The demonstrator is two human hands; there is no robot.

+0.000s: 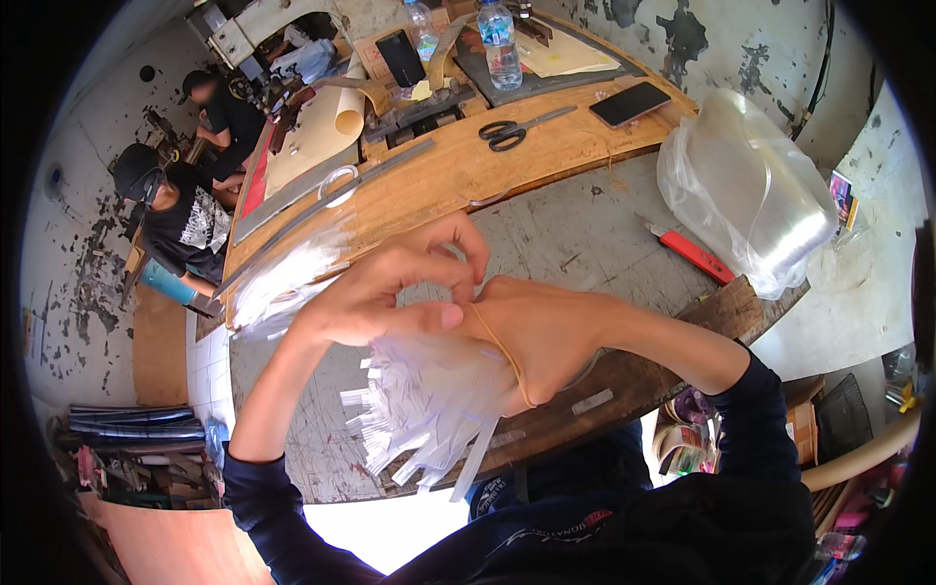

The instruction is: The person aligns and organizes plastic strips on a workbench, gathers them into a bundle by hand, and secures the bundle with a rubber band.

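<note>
A thick bundle of clear plastic strips [419, 409] is gripped in my right hand [556, 336], its loose ends fanning out to the lower left. A thin tan rubber band [505, 353] stretches across the back of that hand and its fingers. At the band's upper end, my left hand [395, 283] curls in, thumb and fingertips drawn together close to the band; they seem to pinch it, though the contact is partly hidden. Both hands are above the scratched grey tabletop [575, 229]. Beyond my left wrist lies another pile of clear strips [292, 278].
A red cutter knife [690, 255] lies near a large plastic-wrapped clear bundle [751, 190] on the right. Farther back are black scissors [507, 134], a phone [630, 103], a tape roll [338, 186] and a water bottle [500, 49]. Two people sit at the left, one nearer [185, 219].
</note>
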